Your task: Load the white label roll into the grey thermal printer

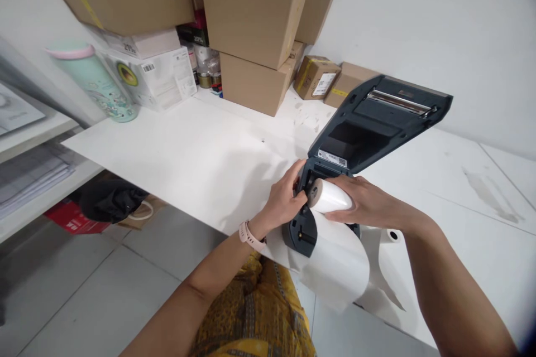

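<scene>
A dark label printer (302,232) stands at the table's front edge with its lid (377,122) raised. Inside its bay sits a white roll of label paper (335,196), and a loose length of its paper (341,268) hangs down over the front. My right hand (368,201) is wrapped round the right part of the roll. My left hand (287,195) grips the printer's left side, its thumb by the roll's left end and its other fingers partly hidden behind the housing.
A smaller paper roll (392,236) with a loose strip lies right of the printer. Cardboard boxes (251,81) are stacked along the wall, with a white box (163,78) and a mint tumbler (98,83) at the left. Shelves (37,128) stand far left.
</scene>
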`<move>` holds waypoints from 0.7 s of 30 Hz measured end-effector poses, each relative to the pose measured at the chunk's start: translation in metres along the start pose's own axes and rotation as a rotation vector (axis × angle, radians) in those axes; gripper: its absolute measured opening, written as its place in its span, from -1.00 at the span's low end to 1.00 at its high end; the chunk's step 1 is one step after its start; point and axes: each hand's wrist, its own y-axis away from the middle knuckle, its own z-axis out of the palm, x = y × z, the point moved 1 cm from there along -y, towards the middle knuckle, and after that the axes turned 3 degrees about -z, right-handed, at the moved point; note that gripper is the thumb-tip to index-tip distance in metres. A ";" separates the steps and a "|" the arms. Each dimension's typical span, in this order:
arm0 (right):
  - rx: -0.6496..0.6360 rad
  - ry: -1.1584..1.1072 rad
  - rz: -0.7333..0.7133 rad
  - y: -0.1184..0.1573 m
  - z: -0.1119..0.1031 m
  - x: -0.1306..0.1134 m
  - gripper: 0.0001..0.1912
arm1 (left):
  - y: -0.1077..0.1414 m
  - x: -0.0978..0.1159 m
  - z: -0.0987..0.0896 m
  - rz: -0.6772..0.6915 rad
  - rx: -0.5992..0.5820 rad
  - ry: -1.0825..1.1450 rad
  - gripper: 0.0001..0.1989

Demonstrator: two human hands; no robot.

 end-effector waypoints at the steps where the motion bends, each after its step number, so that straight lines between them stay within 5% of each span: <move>1: 0.001 0.007 -0.003 -0.002 0.002 0.002 -0.42 | 0.000 0.001 0.000 -0.001 -0.002 -0.003 -0.19; 11: 0.025 0.088 0.016 -0.023 0.025 0.030 -0.15 | 0.001 0.002 -0.002 0.009 -0.007 -0.026 -0.20; 14: 0.135 0.058 -0.025 -0.018 0.028 0.024 -0.15 | 0.001 0.000 -0.001 -0.004 0.001 -0.017 -0.20; 17: 0.432 -0.029 -0.099 -0.001 0.021 0.006 -0.43 | 0.000 -0.004 0.000 -0.010 0.016 0.002 -0.21; 21: 1.116 -0.047 -0.111 0.031 -0.013 -0.011 -0.71 | -0.002 -0.009 0.002 -0.014 0.016 0.036 -0.25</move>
